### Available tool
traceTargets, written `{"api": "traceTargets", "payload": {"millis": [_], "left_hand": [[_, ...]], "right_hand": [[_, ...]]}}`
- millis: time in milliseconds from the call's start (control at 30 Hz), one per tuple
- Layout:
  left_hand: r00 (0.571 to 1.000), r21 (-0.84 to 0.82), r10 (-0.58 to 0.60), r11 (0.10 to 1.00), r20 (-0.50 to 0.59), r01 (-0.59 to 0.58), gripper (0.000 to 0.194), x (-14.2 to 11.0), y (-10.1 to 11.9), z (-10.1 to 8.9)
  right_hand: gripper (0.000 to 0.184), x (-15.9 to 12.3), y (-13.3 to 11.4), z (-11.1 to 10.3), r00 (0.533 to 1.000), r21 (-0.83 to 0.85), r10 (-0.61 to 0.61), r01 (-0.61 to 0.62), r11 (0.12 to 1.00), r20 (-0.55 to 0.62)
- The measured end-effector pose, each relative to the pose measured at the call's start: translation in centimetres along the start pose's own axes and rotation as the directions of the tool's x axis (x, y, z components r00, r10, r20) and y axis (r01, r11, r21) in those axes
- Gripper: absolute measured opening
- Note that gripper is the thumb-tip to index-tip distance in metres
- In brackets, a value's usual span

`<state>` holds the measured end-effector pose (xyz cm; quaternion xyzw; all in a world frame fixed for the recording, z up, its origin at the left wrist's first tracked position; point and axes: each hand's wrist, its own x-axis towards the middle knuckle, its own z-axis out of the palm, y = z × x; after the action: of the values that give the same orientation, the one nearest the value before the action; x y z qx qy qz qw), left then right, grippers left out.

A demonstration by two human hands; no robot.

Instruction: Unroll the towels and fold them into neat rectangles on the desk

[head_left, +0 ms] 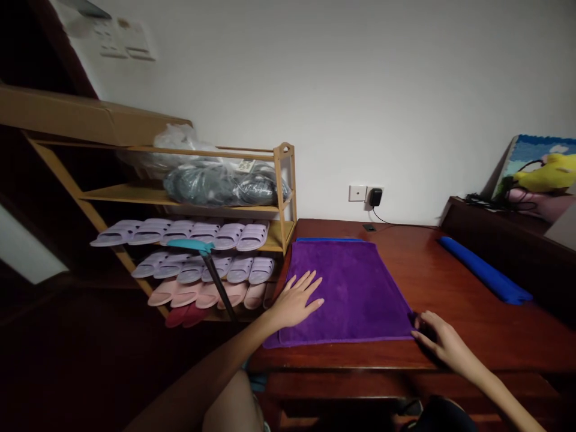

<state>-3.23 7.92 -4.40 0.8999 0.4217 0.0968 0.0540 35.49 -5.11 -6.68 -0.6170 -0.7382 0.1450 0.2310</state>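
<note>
A purple cloth (351,288) lies flat on a reddish-brown wooden table (405,264), its near edge close to the table's front. My left hand (294,300) rests palm down on the cloth's left side, fingers spread. At the near right corner, my right hand (436,337) has its thumb and fingers closed on the cloth's edge. A strip of blue cloth (328,239) shows past the purple cloth's far edge. Farther right on the table lies a rolled or folded blue cloth (483,270).
Left of the table stands a wooden shoe rack (288,198) with several lilac slippers (180,231), pink slippers (198,293) and plastic-wrapped items (220,180). A teal-topped handle (191,245) leans before it. A black plug (375,197) sits in the wall; a yellow plush toy (546,174) rests at right.
</note>
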Motion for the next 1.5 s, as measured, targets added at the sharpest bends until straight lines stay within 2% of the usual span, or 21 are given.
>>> {"api": "traceTargets", "payload": {"millis": [100,200,300,367,433,500,600,833,1200,1300,1500], "left_hand": [[1.000,0.012,-0.003,1.000,0.002,0.003,0.060,0.1,0.3,-0.3],[0.999,0.039,-0.021,0.999,-0.027,0.022,0.058,0.3,1.7,-0.4],[0.998,0.009,-0.042,0.999,-0.045,0.043,0.059,0.4,3.8,0.0],[0.999,-0.021,-0.046,0.999,-0.029,0.045,0.064,0.2,4.8,0.4],[0.999,-0.026,-0.030,0.999,-0.021,0.029,0.066,-0.1,5.1,0.8],[1.000,-0.017,-0.010,1.000,-0.029,0.009,0.064,-0.2,4.6,1.0],[0.999,-0.008,0.011,1.000,-0.033,-0.011,0.064,0.6,3.0,1.0],[1.000,0.005,-0.004,1.000,-0.001,0.004,0.063,4.7,-0.2,1.0],[0.999,0.051,-0.008,0.999,0.038,0.006,0.063,8.1,-2.7,0.7],[0.999,0.082,-0.024,0.996,0.026,0.021,0.062,8.1,-2.4,0.4],[0.992,0.090,-0.127,0.988,-0.018,0.128,0.065,5.3,-1.2,1.6]], "right_hand": [[0.026,0.1,0.5,-1.6,0.997,0.010,0.023,-0.024,1.000,0.068],[0.034,1.2,-0.8,-2.3,1.000,0.049,0.015,-0.015,0.999,0.008],[0.051,3.2,-3.4,-0.7,0.997,0.036,-0.031,0.034,0.999,-0.077],[0.062,4.5,-4.8,1.1,0.997,-0.055,-0.070,0.069,0.996,-0.023],[0.064,5.5,-5.4,2.8,0.992,-0.149,-0.104,0.113,0.982,0.072],[0.064,6.2,-5.3,3.9,0.985,-0.204,-0.124,0.147,0.968,0.121],[0.065,7.2,-4.6,4.5,0.984,-0.237,-0.128,0.154,0.959,0.123],[0.069,11.8,-3.6,4.9,0.985,-0.261,-0.127,0.153,0.953,0.114],[0.067,15.7,-2.0,5.0,0.984,-0.273,-0.162,0.177,0.946,0.076],[0.067,16.1,-2.3,5.3,0.989,-0.296,-0.142,0.150,0.943,0.048],[0.074,14.0,-2.2,6.5,0.999,-0.333,-0.019,0.008,0.943,-0.031]]}}
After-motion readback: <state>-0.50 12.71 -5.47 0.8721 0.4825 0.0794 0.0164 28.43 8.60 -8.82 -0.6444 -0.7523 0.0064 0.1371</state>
